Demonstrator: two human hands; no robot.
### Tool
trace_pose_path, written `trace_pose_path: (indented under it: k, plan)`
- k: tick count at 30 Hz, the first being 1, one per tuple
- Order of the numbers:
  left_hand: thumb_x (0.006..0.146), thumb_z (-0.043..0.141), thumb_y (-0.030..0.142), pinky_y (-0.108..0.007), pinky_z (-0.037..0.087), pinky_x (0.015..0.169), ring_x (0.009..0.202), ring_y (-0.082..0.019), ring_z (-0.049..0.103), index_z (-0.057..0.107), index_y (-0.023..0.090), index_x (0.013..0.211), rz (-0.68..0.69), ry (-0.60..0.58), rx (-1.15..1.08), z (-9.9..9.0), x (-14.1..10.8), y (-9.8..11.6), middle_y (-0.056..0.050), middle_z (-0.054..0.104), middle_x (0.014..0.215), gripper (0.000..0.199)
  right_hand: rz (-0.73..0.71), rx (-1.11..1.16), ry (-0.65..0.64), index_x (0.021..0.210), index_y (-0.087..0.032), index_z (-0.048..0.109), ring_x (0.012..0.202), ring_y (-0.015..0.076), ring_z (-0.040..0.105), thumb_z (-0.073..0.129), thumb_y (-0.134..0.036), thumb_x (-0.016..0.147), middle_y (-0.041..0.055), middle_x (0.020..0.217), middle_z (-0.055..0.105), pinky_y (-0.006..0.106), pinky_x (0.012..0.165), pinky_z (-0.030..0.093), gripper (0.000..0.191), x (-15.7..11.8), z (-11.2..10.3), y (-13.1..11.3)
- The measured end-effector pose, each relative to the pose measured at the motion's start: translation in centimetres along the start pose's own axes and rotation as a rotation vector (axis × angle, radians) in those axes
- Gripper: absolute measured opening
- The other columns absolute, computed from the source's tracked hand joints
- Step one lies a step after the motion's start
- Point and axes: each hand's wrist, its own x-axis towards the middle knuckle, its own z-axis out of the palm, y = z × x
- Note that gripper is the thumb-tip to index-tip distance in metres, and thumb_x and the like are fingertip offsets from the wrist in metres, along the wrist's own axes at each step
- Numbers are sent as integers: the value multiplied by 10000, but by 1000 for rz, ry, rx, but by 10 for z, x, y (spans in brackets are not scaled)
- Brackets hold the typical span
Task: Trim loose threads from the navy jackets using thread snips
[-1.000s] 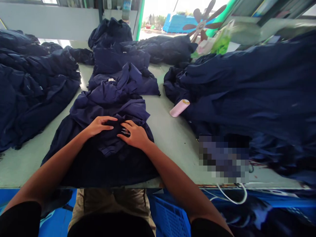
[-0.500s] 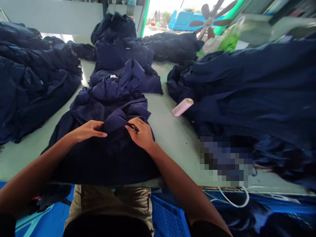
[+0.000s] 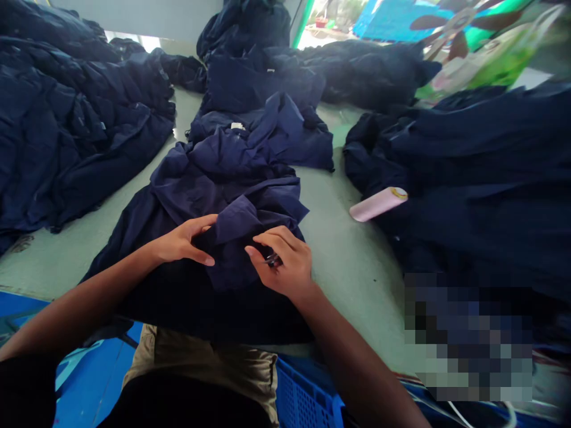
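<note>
A dark navy garment (image 3: pixel 223 172) lies spread on the pale green table at the near edge, its collar end folded over. My left hand (image 3: pixel 190 241) rests at the left of a raised flap of the cloth, thumb and fingers apart, the flap's edge between them. On the right side of the flap, my right hand (image 3: pixel 283 258) is curled around a small metal tool (image 3: pixel 272 258), which looks like thread snips; its thumb and forefinger are apart and hold no cloth.
Navy garments are heaped at the left (image 3: pixel 66 131), far centre (image 3: pixel 245 35) and right (image 3: pixel 482 178). A pink thread cone (image 3: pixel 377 205) lies against the right heap. A blue crate (image 3: pixel 303 392) stands below the table edge. A fan (image 3: pixel 459 21) is at the back right.
The view has shifted, so things appear further right. My right thumb and forefinger have parted and come off the cloth. The flap has dropped open between my hands.
</note>
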Motion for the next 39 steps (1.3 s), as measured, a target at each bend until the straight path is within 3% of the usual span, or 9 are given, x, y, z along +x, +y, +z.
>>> trace_pose_path:
  k: [8, 12, 15, 18, 30, 32, 35, 37, 39]
  plan:
    - [769, 890, 206, -314, 590, 1016, 1166, -237, 738, 721, 212, 1305, -56, -33, -107, 5, -2, 0, -82, 756, 1272, 562, 0, 49, -67, 927, -246, 639, 689, 153, 661, 777, -285, 913, 16, 810, 676, 291, 619, 557, 145, 0, 2, -3]
    - [863, 833, 407, -227, 569, 760, 782, -123, 697, 774, 157, 1027, -58, 40, -152, 9, 1, -7, -32, 741, 883, 305, -12, 113, -122, 865, -238, 616, 592, 113, 587, 738, -189, 927, -16, 731, 635, 260, 549, 487, 145, 0, 3, -1]
    - [905, 790, 445, -166, 460, 635, 649, -57, 562, 733, 128, 798, 1, 183, -122, 10, 4, -11, 16, 627, 712, 339, -9, 156, -143, 850, -232, 610, 590, 104, 564, 711, -144, 930, -20, 728, 622, 254, 554, 473, 156, 0, 4, 0]
    - [916, 768, 475, -182, 459, 655, 692, -70, 571, 731, 128, 790, 52, 250, -141, 11, 5, -10, 8, 626, 742, 371, 16, 180, -142, 832, -230, 592, 579, 103, 533, 687, -119, 937, -28, 702, 583, 257, 546, 447, 180, 0, 3, 0]
    - [903, 779, 507, -179, 316, 499, 526, -29, 399, 581, 120, 572, 98, 243, -145, 13, 3, -7, 34, 452, 570, 546, 42, 220, -153, 795, -230, 578, 555, 113, 519, 673, -127, 940, -28, 674, 564, 274, 517, 407, 202, -1, 1, -1]
    - [860, 810, 547, -172, 383, 514, 534, -41, 471, 638, 126, 623, 79, 224, -205, 11, 2, -7, 23, 514, 582, 513, 49, 208, -149, 791, -228, 583, 552, 112, 526, 673, -142, 946, -26, 676, 568, 274, 508, 400, 199, -1, 1, 1]
    - [774, 887, 533, -249, 575, 706, 806, -150, 700, 781, 175, 991, 81, 139, -323, 10, 0, -3, -47, 722, 868, 432, 77, 173, -117, 778, -225, 590, 549, 111, 516, 670, -162, 959, -28, 665, 553, 278, 506, 387, 209, -1, 1, 3]
    - [684, 970, 378, -277, 600, 834, 1013, -192, 714, 747, 230, 1212, 127, 95, -369, 11, -1, 0, -59, 731, 1096, 593, 104, 144, -74, 777, -224, 594, 545, 108, 495, 668, -165, 968, -31, 660, 540, 284, 517, 382, 214, -2, 1, 4]
    - [588, 1005, 194, -257, 595, 883, 1067, -176, 698, 697, 262, 1288, 157, 109, -344, 12, 0, 0, -39, 701, 1157, 767, 125, 117, -28, 787, -223, 594, 549, 107, 483, 667, -162, 972, -33, 666, 537, 289, 532, 382, 209, -2, 1, 3]
